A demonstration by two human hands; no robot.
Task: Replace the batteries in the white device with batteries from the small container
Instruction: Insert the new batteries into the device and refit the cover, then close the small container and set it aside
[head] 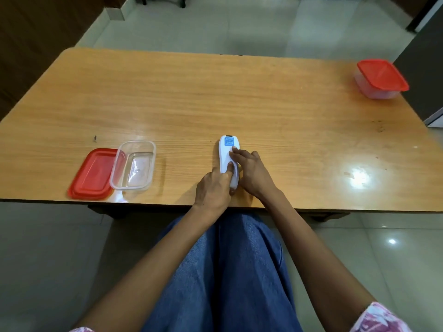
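Head view: left hand [213, 185] grips white device [226, 154], thumb on top, right hand's [254, 173] straight fingers press it on table [239, 92], small container [137, 142], red lid [93, 176] lying leftward.

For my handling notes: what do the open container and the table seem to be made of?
Open container: clear glossy plastic, probably; the table shows through its walls. Table: wood or wood-grain laminate, I cannot tell which; grain lines visible, finish shiny, lamps reflect on it.

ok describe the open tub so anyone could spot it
On the wooden table, look along the near edge, left of the white device. The clear container there is open, its red lid lying at its left; the far-right tub is lidded.
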